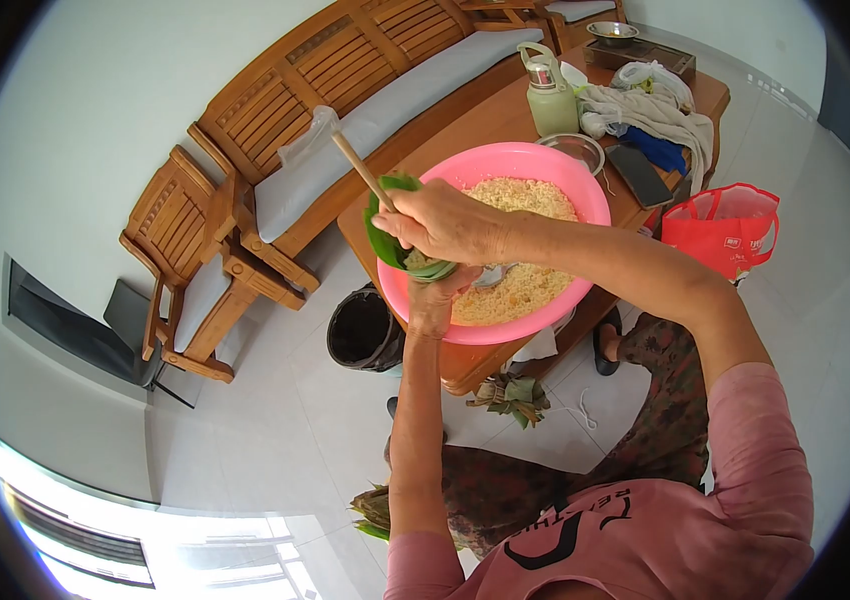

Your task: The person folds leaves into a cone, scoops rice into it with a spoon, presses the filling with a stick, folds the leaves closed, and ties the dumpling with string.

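My left hand (433,303) is wrapped round the base of a folded green leaf (382,240), holding it over the left side of a pink basin (585,180). Some pale rice shows in the leaf's opening. Above it, my right hand (450,222) is closed round a wooden stick (357,163), which slants up to the left. Its lower end is hidden by the hand and leaf. Pale yellowish rice (530,290) fills much of the basin. A metal spoon (490,277) rests in the rice, just right of my left hand.
The basin stands on a wooden table (490,115) with a green flask (552,100), a phone (639,177) and a cloth (680,125). Beside it are a black bin (365,328) and a red bag (720,230). Tied leaves (513,396) lie low near the floor.
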`<state>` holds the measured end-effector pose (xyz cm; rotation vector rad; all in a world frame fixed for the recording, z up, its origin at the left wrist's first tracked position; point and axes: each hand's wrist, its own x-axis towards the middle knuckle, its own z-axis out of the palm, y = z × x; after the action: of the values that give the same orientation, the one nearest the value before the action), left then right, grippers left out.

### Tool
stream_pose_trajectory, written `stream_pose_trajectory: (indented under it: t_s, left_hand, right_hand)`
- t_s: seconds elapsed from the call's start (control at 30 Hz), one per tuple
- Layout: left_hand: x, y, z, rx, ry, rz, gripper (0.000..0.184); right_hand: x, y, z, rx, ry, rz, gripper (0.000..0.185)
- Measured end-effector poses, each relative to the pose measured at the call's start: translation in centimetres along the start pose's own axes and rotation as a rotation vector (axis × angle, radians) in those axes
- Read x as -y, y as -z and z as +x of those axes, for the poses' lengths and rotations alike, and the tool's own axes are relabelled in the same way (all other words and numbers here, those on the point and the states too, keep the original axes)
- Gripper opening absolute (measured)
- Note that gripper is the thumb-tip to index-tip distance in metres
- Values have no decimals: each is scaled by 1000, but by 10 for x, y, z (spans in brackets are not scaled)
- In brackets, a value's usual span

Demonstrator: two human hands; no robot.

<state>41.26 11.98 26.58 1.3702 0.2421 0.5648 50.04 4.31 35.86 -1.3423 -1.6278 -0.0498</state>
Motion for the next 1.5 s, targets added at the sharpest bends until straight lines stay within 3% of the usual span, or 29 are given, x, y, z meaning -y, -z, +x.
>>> stream_pose_trajectory:
  t_s: [0.2, 0.3, 0.33, 0.43, 0.57, 0.67, 0.77, 0.8, 0.9, 0.97, 1.03, 1.1, 1.2, 1.3, 1.4, 1.5]
  left_hand:
    - [5, 4, 2, 24, 5, 19, 23]
    - [4, 2, 1, 36, 21, 13, 23]
    - [4, 2, 1, 43, 29, 7, 23]
    - [10, 8, 4, 16, -7, 30, 23]
    - [2, 2, 0, 23, 8, 34, 23]
    - [-1, -2, 0, 1, -6, 5, 23]
    - [2, 0, -1, -45, 2, 24, 24]
    - [4, 3, 0, -36, 15, 33, 24]
    - [2, -1, 0, -43, 27, 6, 26]
    - [1, -1, 1, -35, 28, -19, 26]
    - [1, -2, 1, 1, -7, 2, 27]
    - [-1, -5, -1, -6, -43, 45, 28]
    - [-1, -5, -2, -4, -56, 24, 29]
    - [-1, -6, -1, 6, -54, 51, 29]
    - [-3, -8, 2, 25, -27, 82, 30]
    - [-12, -17, -2, 47, -38, 85, 29]
  right_hand:
    - [35, 25, 18, -181, 63, 120, 34]
    - [0, -6, 6, -93, 230, -3, 34]
    - [-5, -14, 7, -171, 291, -31, 34]
    - [7, 7, 11, -117, 66, 146, 34]
    - [10, 21, 12, -235, 142, 62, 34]
    - [-11, 3, -5, 24, -78, 22, 29]
    - [-7, 16, 5, -51, -101, 113, 29]
    - [-3, 27, 9, -230, -16, 203, 37]
    - [-10, 69, 4, -375, -130, 42, 36]
    - [-74, 69, -10, -281, -182, -181, 40]
    - [-116, 57, -42, -135, -451, -214, 37]
    - [-154, 49, -69, 130, -558, -479, 45]
    - [-111, 73, -67, 323, -593, -685, 46]
    - [-66, 81, -49, 323, -541, -568, 36]
    - [-47, 51, -50, 167, -528, 107, 20]
    - [-46, 34, -42, 366, -328, 205, 13]
